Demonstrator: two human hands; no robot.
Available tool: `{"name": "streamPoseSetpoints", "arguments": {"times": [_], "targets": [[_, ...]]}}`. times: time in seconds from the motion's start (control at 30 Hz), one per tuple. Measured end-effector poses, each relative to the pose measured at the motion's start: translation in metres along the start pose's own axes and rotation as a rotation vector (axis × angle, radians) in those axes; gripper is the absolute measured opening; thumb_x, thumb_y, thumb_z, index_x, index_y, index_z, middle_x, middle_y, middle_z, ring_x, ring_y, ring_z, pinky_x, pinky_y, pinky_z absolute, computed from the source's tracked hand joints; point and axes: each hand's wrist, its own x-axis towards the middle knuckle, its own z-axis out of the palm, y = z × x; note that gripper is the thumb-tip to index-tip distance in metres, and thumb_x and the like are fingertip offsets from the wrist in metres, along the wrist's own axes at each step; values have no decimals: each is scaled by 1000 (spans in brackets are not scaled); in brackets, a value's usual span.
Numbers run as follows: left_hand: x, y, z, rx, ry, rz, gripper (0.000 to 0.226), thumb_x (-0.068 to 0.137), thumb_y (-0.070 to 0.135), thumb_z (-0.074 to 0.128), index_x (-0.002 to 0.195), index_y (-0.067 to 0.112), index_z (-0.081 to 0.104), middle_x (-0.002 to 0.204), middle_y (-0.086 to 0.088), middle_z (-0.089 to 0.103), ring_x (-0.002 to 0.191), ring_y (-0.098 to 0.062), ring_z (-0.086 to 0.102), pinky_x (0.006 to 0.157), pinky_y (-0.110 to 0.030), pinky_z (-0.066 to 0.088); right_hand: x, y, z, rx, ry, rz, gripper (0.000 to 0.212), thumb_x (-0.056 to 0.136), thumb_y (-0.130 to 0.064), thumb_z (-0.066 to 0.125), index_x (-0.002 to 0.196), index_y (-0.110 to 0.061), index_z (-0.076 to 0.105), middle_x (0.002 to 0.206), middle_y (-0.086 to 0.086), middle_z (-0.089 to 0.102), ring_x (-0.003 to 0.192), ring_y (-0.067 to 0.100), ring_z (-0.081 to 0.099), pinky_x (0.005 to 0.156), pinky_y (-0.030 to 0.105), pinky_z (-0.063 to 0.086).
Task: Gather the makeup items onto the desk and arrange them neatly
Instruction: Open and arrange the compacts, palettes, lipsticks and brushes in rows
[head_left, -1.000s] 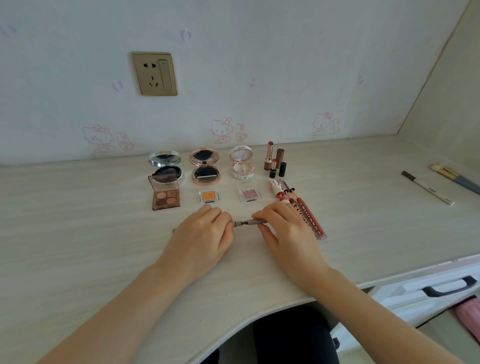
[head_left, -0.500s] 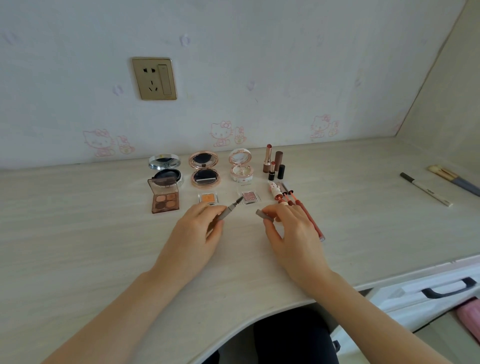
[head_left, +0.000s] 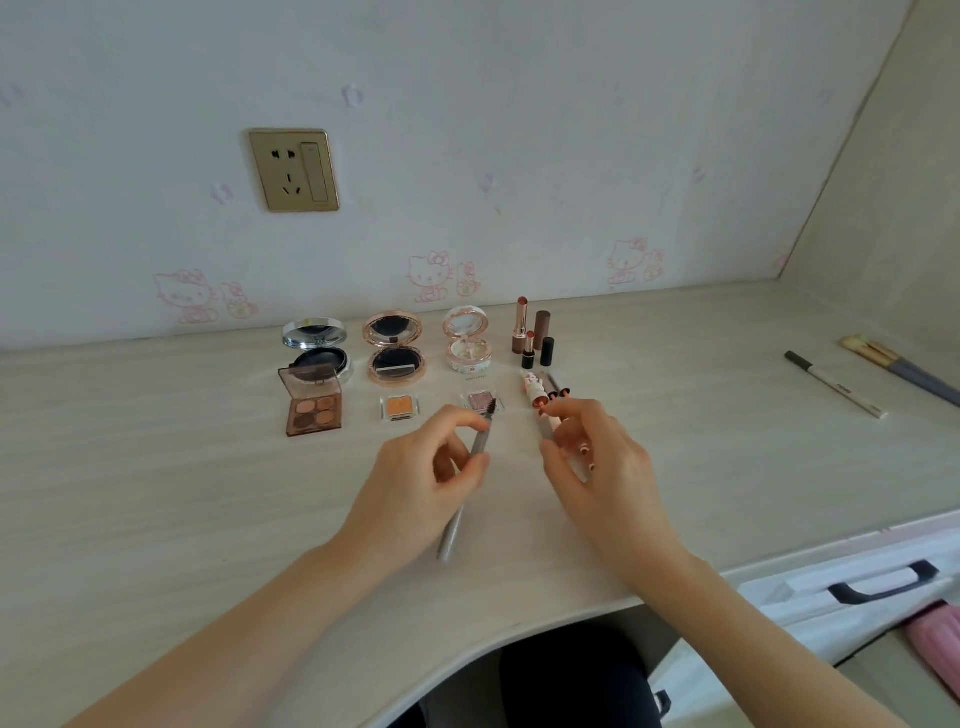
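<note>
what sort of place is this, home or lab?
Most likely a home bedroom or dorm desk nook: cartoon-cat wallpaper, a wall socket above a pale wood-grain desk built into a corner, and a white drawer below it.

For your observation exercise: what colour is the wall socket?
The wall socket is gold; head view.

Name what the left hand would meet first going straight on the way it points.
Probably the pink eyeshadow pan, just past the brush pencil the left hand holds; depth unclear.
</note>
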Motion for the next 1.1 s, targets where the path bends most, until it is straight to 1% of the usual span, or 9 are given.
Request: {"name": "streamPoseSetpoints", "arguments": {"times": [0.1, 0.23, 0.33, 0.43, 0.57, 0.7, 0.9, 1.0, 1.1], "targets": [[9, 11, 16, -29, -42, 8, 18, 88, 17, 64, 100, 31, 66, 69, 7, 61, 62, -11, 57, 62, -24, 47, 5, 13, -18, -22, 14, 20, 19, 88, -24, 59, 107, -29, 57, 78, -13, 59, 80, 5, 55, 65, 18, 43], [23, 29, 46, -26, -62, 75, 18, 88, 14, 64, 101, 24, 73, 78, 20, 64, 71, 1, 58, 65, -7, 39, 10, 42, -39, -71, 13, 89, 21, 88, -25, 59, 107, -33, 55, 80, -15, 58, 83, 3, 55, 65, 14, 39], [36, 42, 71, 11, -91, 80, 18, 90, 18, 62, 104, 24, 72, 83, 21, 60, 77, 7, 56, 68, -4, 38, 13, 64, -52, -151, 7, 127, 21, 88, -23, 61, 109, -28, 57, 80, -16, 58, 84, 6, 54, 64, 12, 37], [54, 48, 95, 87, -118, 84, 19, 92, 25, 58, 106, 25, 71, 79, 17, 59, 79, 0, 55, 73, -15, 42, 20, 83, -65, -220, -14, 148, 22, 89, -25, 61, 111, -22, 58, 81, -15, 57, 85, 10, 53, 65, 18, 39], [81, 51, 122, 324, -111, 111, 22, 90, 30, 55, 107, 26, 68, 88, 8, 68, 98, -13, 49, 78, -33, 48, 32, 104, -76, -355, -63, 152, 21, 90, -28, 58, 109, -19, 61, 83, -8, 61, 89, 15, 52, 69, 31, 46], [101, 51, 140, 507, -154, 137, 24, 91, 29, 51, 107, 21, 67, 90, 3, 69, 103, -19, 47, 73, -32, 42, 37, 118, -78, -476, -80, 59, 19, 89, -24, 59, 105, -15, 64, 86, -2, 66, 90, 21, 53, 67, 34, 48], [107, 47, 151, 681, -253, 183, 27, 93, 32, 47, 102, 17, 67, 93, -1, 64, 100, -24, 46, 75, -35, 37, 36, 128, -74, -557, -30, -98, 11, 80, -19, 71, 90, -14, 69, 77, 0, 63, 74, 25, 58, 57, 28, 44], [105, 48, 150, 714, -291, 182, 28, 94, 35, 45, 95, 16, 65, 88, 0, 58, 99, -24, 45, 72, -33, 35, 35, 129, -75, -547, -47, -111, 13, 80, -21, 71, 91, -15, 69, 79, 0, 62, 75, 25, 57, 60, 31, 47], [101, 50, 144, 682, -362, 162, 32, 94, 35, 46, 113, 16, 63, 98, -3, 58, 105, -24, 43, 79, -36, 43, 32, 129, -78, -535, -74, -123, 17, 83, -24, 67, 97, -14, 69, 83, 1, 62, 77, 24, 56, 65, 34, 50]]}}
